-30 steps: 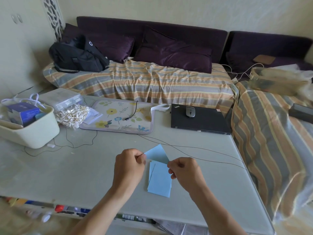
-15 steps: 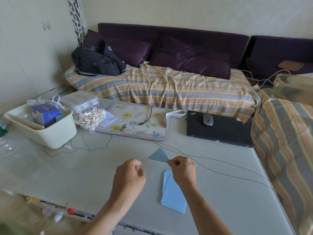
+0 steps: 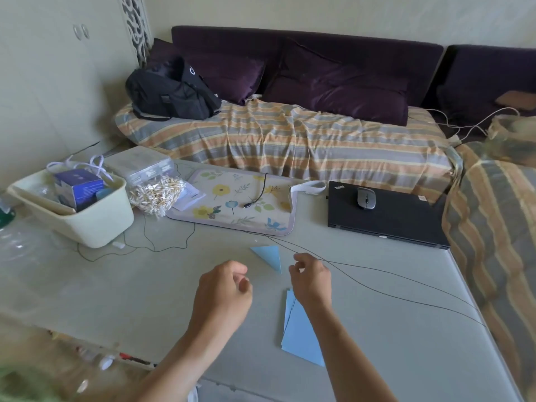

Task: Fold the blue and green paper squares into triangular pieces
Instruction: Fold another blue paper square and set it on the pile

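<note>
From the head camera, both hands hover over the pale table (image 3: 116, 291) holding nothing. The left hand (image 3: 223, 294) has its fingers loosely curled, empty; the right hand (image 3: 310, 278) is also slack, fingers bent and slightly spread, just right of a folded blue triangle (image 3: 269, 254) that lies flat on the table, apart from both hands. Under the right wrist sits a small stack of blue paper squares (image 3: 298, 332) — partly covered by the forearm. Thin dark cords (image 3: 377, 285) run across the table past the right hand.

At the far left stands a cream plastic bin (image 3: 87, 221); inside it are a dark blue box (image 3: 78, 188) and some white ribbon or cord (the rest of its contents cannot be made out). Just beside the bin lies a clear bag of small pale sticks (image 3: 156, 194), with a clear plastic case (image 3: 139, 166) behind it. A floral mat (image 3: 232, 204) lies mid-table with a small black cable on it. To the right, a closed black laptop (image 3: 385, 219) carries a grey mouse (image 3: 366, 198). Behind, a black bag (image 3: 171, 91) rests on the striped sofa cover (image 3: 290, 140).
</note>
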The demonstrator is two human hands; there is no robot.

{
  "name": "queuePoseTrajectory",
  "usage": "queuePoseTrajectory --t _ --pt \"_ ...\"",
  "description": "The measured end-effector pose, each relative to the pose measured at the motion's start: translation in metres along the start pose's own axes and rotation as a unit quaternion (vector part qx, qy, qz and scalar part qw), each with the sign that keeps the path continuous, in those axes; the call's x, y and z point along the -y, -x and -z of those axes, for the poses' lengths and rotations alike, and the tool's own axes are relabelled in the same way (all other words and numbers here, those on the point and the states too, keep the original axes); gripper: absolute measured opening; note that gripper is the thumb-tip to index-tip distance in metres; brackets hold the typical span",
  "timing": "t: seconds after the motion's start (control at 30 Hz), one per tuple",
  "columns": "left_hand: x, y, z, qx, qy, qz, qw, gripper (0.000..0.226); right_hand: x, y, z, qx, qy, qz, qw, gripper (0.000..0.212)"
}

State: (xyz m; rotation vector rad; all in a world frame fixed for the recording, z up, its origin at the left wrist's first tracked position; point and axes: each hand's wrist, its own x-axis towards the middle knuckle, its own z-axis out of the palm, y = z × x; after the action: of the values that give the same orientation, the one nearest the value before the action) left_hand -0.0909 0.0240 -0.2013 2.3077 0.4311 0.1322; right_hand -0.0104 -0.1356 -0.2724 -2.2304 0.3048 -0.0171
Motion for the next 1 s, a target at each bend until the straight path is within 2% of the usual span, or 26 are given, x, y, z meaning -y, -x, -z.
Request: queuePoseTrajectory --t 0.13,0.27,0.33,0.5,0.67,1.0 --pt "-0.006 0.005 -0.005 0.022 -0.001 -0.012 1.0 0.028 -0.011 0.009 0.03 0.071 0.112 0.031 0.991 0.03" --pt "-0.011 0.015 -0.014 0.045 -0.015 -0.024 0.999 0.025 -0.022 0.036 0.055 0.14 0.307 0.055 0.94 0.056" --pt "-0.013 0.019 -0.019 0.054 -0.024 -0.032 0.998 0.025 -0.027 0.056 0.059 0.151 0.355 0.044 0.922 0.065" --pt "-0.016 0.028 -0.028 0.076 -0.04 -0.031 0.996 0.024 -0.046 0.089 0.051 0.159 0.383 0.05 0.909 0.072" --pt "-0.014 0.031 -0.032 0.096 -0.05 -0.025 0.994 0.024 -0.06 0.099 0.052 0.122 0.374 0.089 0.915 0.067" --pt "-0.017 0.033 -0.045 0.125 -0.052 -0.022 0.991 0.024 -0.067 0.105 0.047 0.109 0.338 0.135 0.925 0.047"
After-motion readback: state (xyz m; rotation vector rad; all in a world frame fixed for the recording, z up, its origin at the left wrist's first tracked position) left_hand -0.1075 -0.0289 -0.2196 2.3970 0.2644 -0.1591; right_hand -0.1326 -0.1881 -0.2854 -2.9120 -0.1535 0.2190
